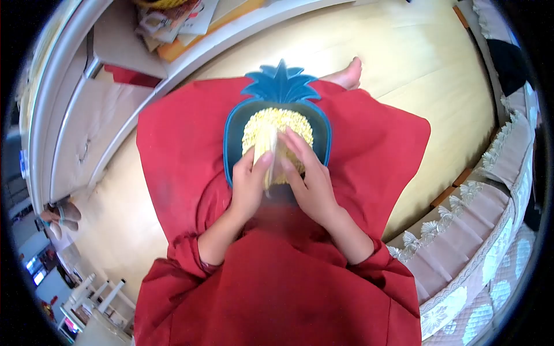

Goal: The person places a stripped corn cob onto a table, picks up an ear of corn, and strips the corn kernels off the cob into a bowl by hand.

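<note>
A teal pineapple-shaped bowl (231, 138) with a leafy top end rests on red cloth over my lap. Loose yellow corn kernels (288, 117) are heaped inside it. My left hand (249, 181) grips a pale yellow corn cob (265, 147), thumb along its side, and holds it lengthwise above the kernels. Just right of the cob is my right hand (314, 181), its thumb and fingers apart. Motion blur between the hands hides whether its fingertips touch the cob.
Red cloth (179, 127) covers my legs, and a bare foot (348, 75) shows beyond it. A pale cabinet (86, 132) with papers on a shelf stands left. At right is a bed or sofa with a ruffled cover (461, 230). White chairs (98, 305) and slippers (63, 214) are lower left.
</note>
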A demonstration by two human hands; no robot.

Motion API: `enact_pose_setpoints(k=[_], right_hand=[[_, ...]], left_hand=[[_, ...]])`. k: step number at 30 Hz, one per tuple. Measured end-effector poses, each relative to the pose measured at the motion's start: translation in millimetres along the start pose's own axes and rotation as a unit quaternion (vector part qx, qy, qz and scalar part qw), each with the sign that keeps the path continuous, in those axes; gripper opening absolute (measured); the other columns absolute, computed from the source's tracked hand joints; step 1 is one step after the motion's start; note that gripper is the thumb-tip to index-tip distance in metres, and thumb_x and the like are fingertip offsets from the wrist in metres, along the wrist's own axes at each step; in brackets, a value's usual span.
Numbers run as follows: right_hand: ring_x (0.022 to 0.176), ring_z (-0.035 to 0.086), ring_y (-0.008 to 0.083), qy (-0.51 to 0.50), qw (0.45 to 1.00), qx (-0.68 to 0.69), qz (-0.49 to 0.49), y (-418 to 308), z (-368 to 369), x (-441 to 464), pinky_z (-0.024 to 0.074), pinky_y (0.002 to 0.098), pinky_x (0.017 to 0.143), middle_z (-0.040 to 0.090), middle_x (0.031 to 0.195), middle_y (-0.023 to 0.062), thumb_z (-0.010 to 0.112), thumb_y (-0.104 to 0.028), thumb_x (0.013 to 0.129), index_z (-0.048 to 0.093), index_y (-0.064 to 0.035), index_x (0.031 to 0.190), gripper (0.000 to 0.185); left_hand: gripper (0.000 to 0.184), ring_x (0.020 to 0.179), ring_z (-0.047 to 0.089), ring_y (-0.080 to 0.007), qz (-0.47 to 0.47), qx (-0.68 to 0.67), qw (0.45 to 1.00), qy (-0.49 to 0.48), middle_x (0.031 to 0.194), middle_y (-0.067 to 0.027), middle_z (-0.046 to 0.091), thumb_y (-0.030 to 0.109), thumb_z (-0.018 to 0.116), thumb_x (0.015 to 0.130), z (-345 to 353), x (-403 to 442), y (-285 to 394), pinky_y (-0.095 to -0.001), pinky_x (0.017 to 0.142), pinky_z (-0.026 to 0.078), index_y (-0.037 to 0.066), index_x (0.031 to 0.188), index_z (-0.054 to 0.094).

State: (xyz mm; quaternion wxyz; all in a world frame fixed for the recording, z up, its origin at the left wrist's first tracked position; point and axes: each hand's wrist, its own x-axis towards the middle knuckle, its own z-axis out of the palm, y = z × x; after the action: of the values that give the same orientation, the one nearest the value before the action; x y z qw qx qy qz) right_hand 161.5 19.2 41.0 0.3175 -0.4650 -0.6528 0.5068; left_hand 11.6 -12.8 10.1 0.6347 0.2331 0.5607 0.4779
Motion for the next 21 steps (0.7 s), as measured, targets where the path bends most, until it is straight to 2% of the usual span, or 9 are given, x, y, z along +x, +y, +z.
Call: enact_pose_setpoints(k=[1, 3, 5, 8, 9, 11, 17, 18, 21], right_hand=[[0.135, 0.041, 0.039, 0.008, 1.0, -0.013, 0.005, 0, -10, 2, 0.0296, 0.0418, 0.114, 0.047, 0.14, 0.0229, 0.055, 0.0, 0.09, 0.039, 0.0001, 0.142, 0.054], [0.13, 0.048, 0.0349, 0.028, 0.998, -0.042, -0.036, -2, -41, 16, 0.0385, 0.0405, 0.108, 0.052, 0.136, 0.0203, 0.058, -0.002, 0.09, 0.047, -0.0026, 0.137, 0.048], [0.125, 0.054, 0.0315, 0.037, 0.998, -0.047, -0.02, -2, -79, 31, 0.043, 0.0394, 0.104, 0.055, 0.132, 0.019, 0.059, -0.003, 0.09, 0.05, -0.0043, 0.134, 0.045], [0.102, 0.065, 0.0163, 0.087, 0.992, -0.095, 0.007, 17, -165, 79, 0.0503, 0.0283, 0.089, 0.069, 0.109, 0.0097, 0.055, -0.001, 0.094, 0.059, -0.004, 0.128, 0.035], [0.096, 0.067, 0.0178, 0.128, 0.987, -0.029, 0.089, 28, -197, 101, 0.0513, 0.0305, 0.086, 0.07, 0.105, 0.011, 0.056, -0.005, 0.094, 0.062, -0.0017, 0.122, 0.028], [0.095, 0.066, 0.0168, 0.209, 0.971, 0.103, 0.059, 84, -261, 151, 0.0506, 0.0291, 0.087, 0.069, 0.101, 0.0088, 0.056, -0.004, 0.093, 0.062, 0.0022, 0.121, 0.029], [0.077, 0.064, 0.0123, 0.279, 0.949, -0.028, 0.146, 223, -355, 271, 0.0512, 0.0262, 0.077, 0.064, 0.087, 0.0032, 0.065, -0.008, 0.088, 0.065, 0.0015, 0.113, 0.027], [0.079, 0.064, 0.0183, 0.283, 0.943, -0.044, 0.172, 231, -356, 287, 0.0517, 0.0306, 0.077, 0.065, 0.093, 0.0069, 0.063, -0.002, 0.084, 0.067, -0.0004, 0.111, 0.027], [0.088, 0.064, 0.029, 0.256, 0.913, -0.317, 0.015, 258, -357, 316, 0.052, 0.0368, 0.083, 0.064, 0.103, 0.0128, 0.059, 0.004, 0.079, 0.066, 0.0012, 0.106, 0.028]], left_hand=[[0.031, 0.094, 0.056, -0.0087, -0.01, 0.018, 1.0, -0.017, 0.108, -0.0038, 0.062, 0.018, 0.054, 0.099, -1, 0, 1, -0.0247, 0.083, 0.047, -0.002, 0.122, 0.057], [0.04, 0.076, 0.06, -0.0145, 0.032, 0.107, 0.994, -0.014, 0.092, -0.0083, 0.063, 0.029, 0.054, 0.096, -4, 4, -9, -0.0267, 0.067, 0.05, -0.001, 0.123, 0.051], [0.044, 0.1, 0.056, -0.0119, -0.008, 0.089, 0.995, -0.049, 0.109, -0.0035, 0.06, 0.014, 0.058, 0.094, -12, 1, -10, -0.0258, 0.087, 0.046, -0.003, 0.133, 0.045], [0.041, 0.08, 0.059, -0.0134, -0.015, 0.066, 0.997, -0.049, 0.092, -0.006, 0.061, 0.021, 0.061, 0.092, -9, 1, -5, -0.0265, 0.072, 0.048, 0.0, 0.125, 0.046], [0.038, 0.071, 0.059, -0.014, -0.033, 0.036, 0.997, -0.063, 0.085, -0.007, 0.06, 0.023, 0.061, 0.092, -5, 2, 3, -0.0268, 0.064, 0.049, 0.0, 0.12, 0.048], [0.037, 0.058, 0.055, -0.0142, -0.057, 0.04, 0.997, -0.046, 0.074, -0.0075, 0.057, 0.028, 0.062, 0.091, 6, 8, 10, -0.027, 0.052, 0.046, 0.001, 0.112, 0.049], [0.039, 0.06, 0.056, -0.014, -0.126, 0.135, 0.982, -0.029, 0.075, -0.0067, 0.059, 0.03, 0.064, 0.089, 2, 17, 7, -0.0272, 0.054, 0.046, -0.001, 0.109, 0.051], [0.04, 0.06, 0.056, -0.0141, -0.134, 0.097, 0.986, -0.028, 0.074, -0.0074, 0.059, 0.031, 0.064, 0.089, 7, 17, 13, -0.027, 0.054, 0.045, -0.002, 0.107, 0.051], [0.04, 0.056, 0.053, -0.0145, -0.14, 0.039, 0.989, -0.025, 0.07, -0.0086, 0.057, 0.033, 0.064, 0.089, 20, 23, 19, -0.0266, 0.051, 0.043, -0.002, 0.101, 0.051]])
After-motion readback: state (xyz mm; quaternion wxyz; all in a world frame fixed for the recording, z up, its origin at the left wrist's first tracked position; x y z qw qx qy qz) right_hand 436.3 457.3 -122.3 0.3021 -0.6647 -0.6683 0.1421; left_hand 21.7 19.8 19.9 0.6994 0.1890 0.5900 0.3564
